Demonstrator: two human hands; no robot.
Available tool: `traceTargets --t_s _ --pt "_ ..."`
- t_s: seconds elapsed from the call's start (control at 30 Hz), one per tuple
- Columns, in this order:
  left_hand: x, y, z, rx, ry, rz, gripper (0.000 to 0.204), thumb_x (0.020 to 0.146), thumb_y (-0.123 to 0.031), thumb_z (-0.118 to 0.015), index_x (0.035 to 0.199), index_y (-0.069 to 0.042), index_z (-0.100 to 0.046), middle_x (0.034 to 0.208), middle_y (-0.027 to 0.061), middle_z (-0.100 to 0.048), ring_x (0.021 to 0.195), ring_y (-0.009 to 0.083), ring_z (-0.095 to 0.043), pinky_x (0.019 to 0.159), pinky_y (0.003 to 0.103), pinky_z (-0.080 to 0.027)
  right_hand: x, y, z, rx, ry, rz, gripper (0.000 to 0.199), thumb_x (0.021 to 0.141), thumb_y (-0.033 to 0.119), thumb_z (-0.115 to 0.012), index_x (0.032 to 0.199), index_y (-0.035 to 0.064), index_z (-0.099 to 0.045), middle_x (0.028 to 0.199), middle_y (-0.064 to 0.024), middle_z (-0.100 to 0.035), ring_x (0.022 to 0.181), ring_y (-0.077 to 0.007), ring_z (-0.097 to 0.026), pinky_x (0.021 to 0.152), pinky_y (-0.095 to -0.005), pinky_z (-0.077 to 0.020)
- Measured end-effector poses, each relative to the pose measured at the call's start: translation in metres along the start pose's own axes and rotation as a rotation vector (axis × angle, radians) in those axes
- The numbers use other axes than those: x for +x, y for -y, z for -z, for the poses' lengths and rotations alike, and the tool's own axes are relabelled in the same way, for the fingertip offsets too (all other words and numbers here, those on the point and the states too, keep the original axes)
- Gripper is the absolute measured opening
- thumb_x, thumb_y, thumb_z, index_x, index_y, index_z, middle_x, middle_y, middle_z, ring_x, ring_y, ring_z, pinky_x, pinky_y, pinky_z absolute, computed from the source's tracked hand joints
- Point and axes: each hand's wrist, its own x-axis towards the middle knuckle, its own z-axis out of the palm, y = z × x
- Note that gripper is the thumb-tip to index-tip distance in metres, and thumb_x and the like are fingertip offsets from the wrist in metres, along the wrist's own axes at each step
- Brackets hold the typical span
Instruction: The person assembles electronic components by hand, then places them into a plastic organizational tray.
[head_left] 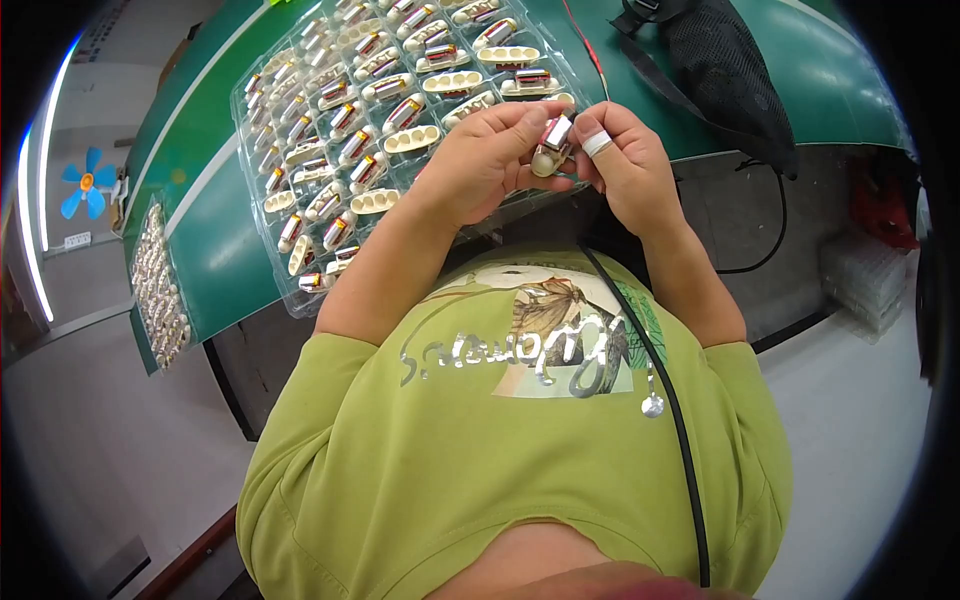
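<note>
In front of my chest, my left hand point(490, 158) pinches a small cream plastic assembly point(548, 158) carrying a silver, red-edged cylinder; I cannot tell whether that is a battery or a motor. My right hand point(630, 165), with white tape round its thumb, is closed at the assembly's right side. What its fingertips grip is hidden. From the table's far side a thin red-and-black wire point(594, 58) runs down to my right hand and disappears behind its fingers. Left of and beyond my hands lies a clear plastic tray point(262, 225), its pockets full of similar cream assemblies point(412, 138).
The tray rests on a green table point(225, 270) and reaches its near edge. A black mesh bag point(715, 65) with straps lies at right. Another filled tray point(160, 290) is at far left, near a blue fan point(88, 183). A black cable point(660, 370) crosses my shirt.
</note>
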Motion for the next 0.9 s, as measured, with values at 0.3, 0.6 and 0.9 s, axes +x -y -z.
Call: traceTargets --t_s 0.3,0.6,0.9 --pt "0.0 0.001 0.008 -0.032 -0.059 -0.098 0.041 0.093 -0.012 -0.058 0.129 0.004 -0.047 0.109 0.018 -0.062 0.092 0.0236 -0.066 0.085 0.034 -0.056 -0.007 0.004 0.0 -0.153 -0.026 -0.025 0.019 0.095 0.019 -0.055 0.084 0.004 -0.06 0.063 0.0032 -0.053 0.057 -0.0021 -0.045 0.052 -0.0192 -0.0345" --pt "0.0 0.005 0.005 0.021 -0.048 -0.086 0.041 0.09 -0.006 -0.06 0.128 0.005 -0.047 0.112 0.0154 -0.062 0.096 0.0222 -0.065 0.084 0.033 -0.056 -0.006 0.003 0.007 -0.331 0.009 -0.016 0.02 0.091 0.018 -0.059 0.079 0.001 -0.059 0.059 0.0024 -0.052 0.054 -0.0039 -0.045 0.049 -0.0223 -0.035" --pt "0.0 0.002 -0.008 0.376 -0.119 -0.244 0.036 0.09 -0.008 -0.063 0.123 0.002 -0.053 0.108 0.0124 -0.064 0.095 0.0168 -0.063 0.081 0.031 -0.054 -0.009 0.009 0.015 -0.347 0.06 -0.121 0.017 0.09 0.016 -0.06 0.082 0.0007 -0.062 0.062 -0.0002 -0.059 0.057 -0.0055 -0.052 0.052 -0.0227 -0.0391"
